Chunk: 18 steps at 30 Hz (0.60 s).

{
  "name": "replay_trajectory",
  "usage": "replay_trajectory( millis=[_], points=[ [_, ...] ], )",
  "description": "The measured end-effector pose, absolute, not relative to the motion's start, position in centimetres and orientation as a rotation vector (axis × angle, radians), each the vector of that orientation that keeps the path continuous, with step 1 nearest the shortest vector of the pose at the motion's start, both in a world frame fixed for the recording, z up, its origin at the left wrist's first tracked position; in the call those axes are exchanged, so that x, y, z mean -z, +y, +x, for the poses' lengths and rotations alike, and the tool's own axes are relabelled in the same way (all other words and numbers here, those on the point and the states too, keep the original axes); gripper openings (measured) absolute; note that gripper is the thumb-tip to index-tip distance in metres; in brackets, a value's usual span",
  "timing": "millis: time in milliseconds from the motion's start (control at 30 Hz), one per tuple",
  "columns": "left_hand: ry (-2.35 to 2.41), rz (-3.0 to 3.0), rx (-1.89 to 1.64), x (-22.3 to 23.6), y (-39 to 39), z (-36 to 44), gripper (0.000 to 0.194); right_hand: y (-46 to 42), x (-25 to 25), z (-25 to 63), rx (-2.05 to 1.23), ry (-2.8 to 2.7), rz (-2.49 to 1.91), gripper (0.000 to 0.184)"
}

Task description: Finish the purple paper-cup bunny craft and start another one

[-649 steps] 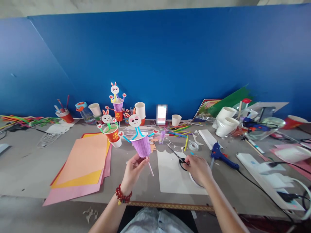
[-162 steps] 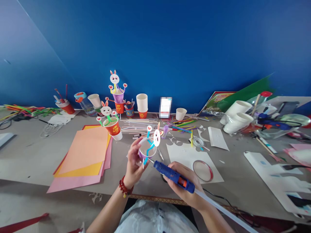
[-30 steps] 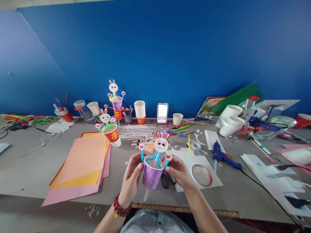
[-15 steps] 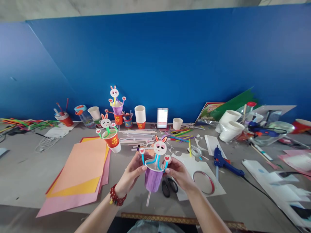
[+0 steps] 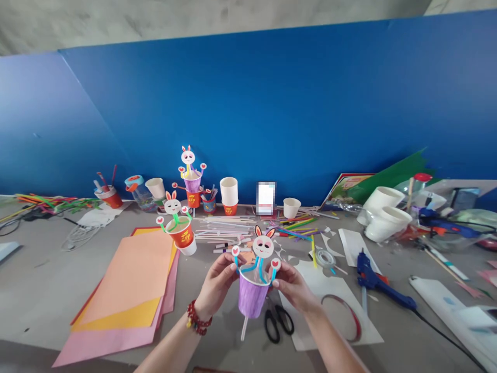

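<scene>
Between my hands is a purple paper cup point(image 5: 253, 299) with a paper rabbit head point(image 5: 263, 245) above its rim, blue bent arms tipped with red-heart discs, and a clear straw point(image 5: 244, 328) sticking out below. My left hand point(image 5: 220, 282) pinches the left blue arm near the cup's rim. On the other side my right hand point(image 5: 298, 290) pinches the right blue arm in the same way. Black-handled scissors point(image 5: 278, 324) lie on the table just below the cup. Behind to the left stands a similar rabbit on a red cup point(image 5: 181, 234).
Stacked coloured paper point(image 5: 128, 285) covers the left of the table point(image 5: 34, 290). A blue glue gun point(image 5: 378, 285) with a cord lies at right, beside white paper point(image 5: 337, 295) carrying a tape ring. Straws point(image 5: 221, 228), white cups point(image 5: 229, 190) and another rabbit cup point(image 5: 192, 181) line the back.
The view has tilted up slightly, so the table's things sit lower and a little further right. Both hands keep their hold on the cup puppet's arms.
</scene>
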<state>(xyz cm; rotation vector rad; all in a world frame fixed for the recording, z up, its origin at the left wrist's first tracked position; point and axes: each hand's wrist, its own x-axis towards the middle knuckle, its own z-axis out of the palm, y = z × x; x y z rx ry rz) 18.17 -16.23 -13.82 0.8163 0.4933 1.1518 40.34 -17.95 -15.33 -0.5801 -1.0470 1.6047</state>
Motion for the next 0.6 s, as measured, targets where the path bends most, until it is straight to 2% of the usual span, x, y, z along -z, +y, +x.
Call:
replay_trajectory(
  millis=[233,400,600],
  points=[
    [0.558,0.867,-1.082,13.33,-16.23,17.86,0.008,-17.81,15.6,40.58,-1.627,-1.062,-0.551,0.022],
    [0.543,0.842,-1.007,13.09,-16.27,17.61,0.01,-17.78,15.63,40.59,-1.66,-1.077,-0.517,0.016],
    [0.565,0.802,-1.014,13.46,-16.4,17.68,0.013,-17.89,15.57,40.58,-1.636,-1.068,-0.546,0.021]
  ],
)
